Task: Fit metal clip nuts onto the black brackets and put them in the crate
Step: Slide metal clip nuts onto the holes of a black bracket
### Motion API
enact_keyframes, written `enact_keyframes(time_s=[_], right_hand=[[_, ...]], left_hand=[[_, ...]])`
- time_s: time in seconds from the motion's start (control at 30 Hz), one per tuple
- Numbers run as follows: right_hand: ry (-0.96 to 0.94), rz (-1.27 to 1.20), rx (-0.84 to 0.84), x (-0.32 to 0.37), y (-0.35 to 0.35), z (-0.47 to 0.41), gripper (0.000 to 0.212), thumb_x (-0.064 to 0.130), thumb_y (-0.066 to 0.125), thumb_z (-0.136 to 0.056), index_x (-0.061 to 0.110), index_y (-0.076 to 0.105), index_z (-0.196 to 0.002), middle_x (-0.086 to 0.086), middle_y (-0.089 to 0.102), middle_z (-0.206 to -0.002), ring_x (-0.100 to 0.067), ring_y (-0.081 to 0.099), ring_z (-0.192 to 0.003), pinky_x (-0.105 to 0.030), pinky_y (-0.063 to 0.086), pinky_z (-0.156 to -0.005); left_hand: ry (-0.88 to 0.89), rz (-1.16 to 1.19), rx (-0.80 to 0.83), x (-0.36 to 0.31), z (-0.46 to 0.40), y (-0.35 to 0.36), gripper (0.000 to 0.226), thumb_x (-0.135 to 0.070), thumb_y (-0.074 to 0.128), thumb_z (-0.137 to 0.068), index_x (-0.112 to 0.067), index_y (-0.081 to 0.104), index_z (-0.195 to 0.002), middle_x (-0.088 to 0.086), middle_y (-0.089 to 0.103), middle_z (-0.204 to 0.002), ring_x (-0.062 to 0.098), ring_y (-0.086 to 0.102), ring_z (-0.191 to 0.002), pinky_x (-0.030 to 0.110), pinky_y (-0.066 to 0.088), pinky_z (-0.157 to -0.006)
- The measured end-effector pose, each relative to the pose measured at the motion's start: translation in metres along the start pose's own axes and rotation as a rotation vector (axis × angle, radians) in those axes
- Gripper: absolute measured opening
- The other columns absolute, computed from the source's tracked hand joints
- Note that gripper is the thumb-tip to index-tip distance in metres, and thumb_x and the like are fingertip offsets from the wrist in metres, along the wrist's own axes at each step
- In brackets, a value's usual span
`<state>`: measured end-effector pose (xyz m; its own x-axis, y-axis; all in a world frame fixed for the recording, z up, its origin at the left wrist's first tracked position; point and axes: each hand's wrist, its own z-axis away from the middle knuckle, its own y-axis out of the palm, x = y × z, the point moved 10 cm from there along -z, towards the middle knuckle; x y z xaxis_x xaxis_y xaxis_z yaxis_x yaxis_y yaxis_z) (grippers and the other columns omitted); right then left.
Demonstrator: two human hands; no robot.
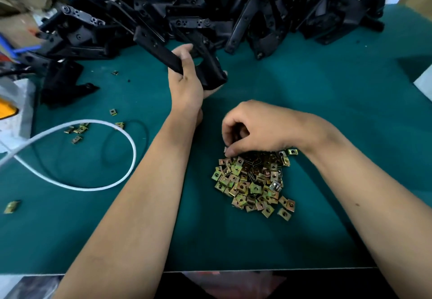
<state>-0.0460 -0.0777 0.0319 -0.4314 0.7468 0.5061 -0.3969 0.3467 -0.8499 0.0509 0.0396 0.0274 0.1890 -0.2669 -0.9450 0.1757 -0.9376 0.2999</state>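
Observation:
My left hand grips a long black bracket and holds it above the green mat, just in front of the big heap of black brackets at the back. A pile of brass-coloured metal clip nuts lies in the middle of the mat. My right hand hovers over the far edge of that pile, fingers curled, pinching a single clip nut between thumb and forefinger. No crate is in view.
A white cable loops across the left of the green mat, beside a thin black ring. Loose clip nuts lie scattered on the left. Cardboard and a blue frame stand at the far left. The table's front edge runs along the bottom.

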Motion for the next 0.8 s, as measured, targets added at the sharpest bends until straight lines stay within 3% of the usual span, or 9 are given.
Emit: enact_keyframes(time_s=[0.1,0.2,0.3,0.4,0.53,0.6,0.7,0.8], right_hand=[[0.019,-0.150,-0.116,-0.019,-0.011,0.005,0.016,0.022,0.084,-0.085,0.024,0.068,-0.082,0.021,0.069,-0.071,0.002,0.061,-0.059,-0.011,0.044,-0.055],[0.089,-0.499,-0.338,-0.052,-0.026,0.016,0.012,0.007,0.076,-0.091,0.012,0.066,-0.088,0.004,0.068,-0.064,-0.010,0.060,-0.053,-0.024,0.049,-0.047],[0.129,-0.727,-0.555,-0.079,-0.038,0.026,0.005,0.003,0.069,-0.096,0.007,0.071,-0.095,0.000,0.067,-0.069,-0.012,0.058,-0.056,-0.024,0.049,-0.048],[0.152,-0.861,-0.667,-0.092,-0.041,0.030,0.005,0.005,0.066,-0.098,0.006,0.071,-0.096,-0.001,0.066,-0.068,-0.013,0.056,-0.055,-0.023,0.046,-0.045],[0.143,-0.822,-0.669,-0.091,-0.039,0.029,0.007,0.004,0.065,-0.099,0.006,0.071,-0.099,-0.004,0.068,-0.069,-0.014,0.058,-0.056,-0.024,0.048,-0.045],[0.132,-0.748,-0.666,-0.086,-0.041,0.028,0.013,0.001,0.064,-0.097,0.009,0.074,-0.098,-0.004,0.067,-0.072,-0.013,0.058,-0.059,-0.025,0.048,-0.046],[0.117,-0.658,-0.669,-0.079,-0.042,0.028,0.030,-0.007,0.059,-0.088,0.018,0.076,-0.087,0.005,0.068,-0.073,-0.016,0.059,-0.060,-0.026,0.049,-0.048],[0.114,-0.595,-0.666,-0.076,-0.043,0.029,0.032,-0.004,0.058,-0.083,0.022,0.077,-0.082,0.007,0.072,-0.072,-0.020,0.057,-0.049,-0.026,0.047,-0.047]], left_hand=[[-0.087,0.100,0.087,0.002,0.009,0.012,0.032,-0.048,0.035,-0.109,-0.025,0.051,-0.124,0.021,0.071,-0.114,0.042,0.075,-0.094,0.054,0.062,-0.075],[-0.169,0.141,0.169,0.006,0.017,0.025,0.038,-0.049,0.028,-0.110,-0.025,0.043,-0.135,0.023,0.073,-0.114,0.047,0.074,-0.093,0.053,0.062,-0.075],[-0.245,0.147,0.255,0.010,0.024,0.037,0.040,-0.049,0.027,-0.110,-0.028,0.038,-0.143,0.021,0.073,-0.117,0.045,0.074,-0.097,0.046,0.062,-0.074],[-0.251,0.140,0.302,0.010,0.030,0.045,0.039,-0.048,0.028,-0.111,-0.029,0.037,-0.144,0.022,0.072,-0.119,0.043,0.073,-0.101,0.043,0.062,-0.074],[-0.245,0.154,0.296,0.012,0.033,0.049,0.037,-0.043,0.033,-0.111,-0.030,0.037,-0.146,0.019,0.074,-0.116,0.036,0.073,-0.108,0.047,0.062,-0.078],[-0.247,0.170,0.283,0.013,0.030,0.047,0.040,-0.036,0.047,-0.109,-0.032,0.036,-0.148,0.020,0.071,-0.123,0.037,0.072,-0.109,0.048,0.061,-0.079],[-0.259,0.221,0.287,0.016,0.028,0.044,0.070,-0.009,0.068,-0.097,-0.033,0.032,-0.152,0.020,0.065,-0.133,0.042,0.072,-0.105,0.043,0.061,-0.078],[-0.258,0.247,0.311,0.017,0.028,0.045,0.088,0.007,0.071,-0.088,-0.034,0.029,-0.154,0.022,0.071,-0.123,0.040,0.075,-0.097,0.038,0.061,-0.077]])
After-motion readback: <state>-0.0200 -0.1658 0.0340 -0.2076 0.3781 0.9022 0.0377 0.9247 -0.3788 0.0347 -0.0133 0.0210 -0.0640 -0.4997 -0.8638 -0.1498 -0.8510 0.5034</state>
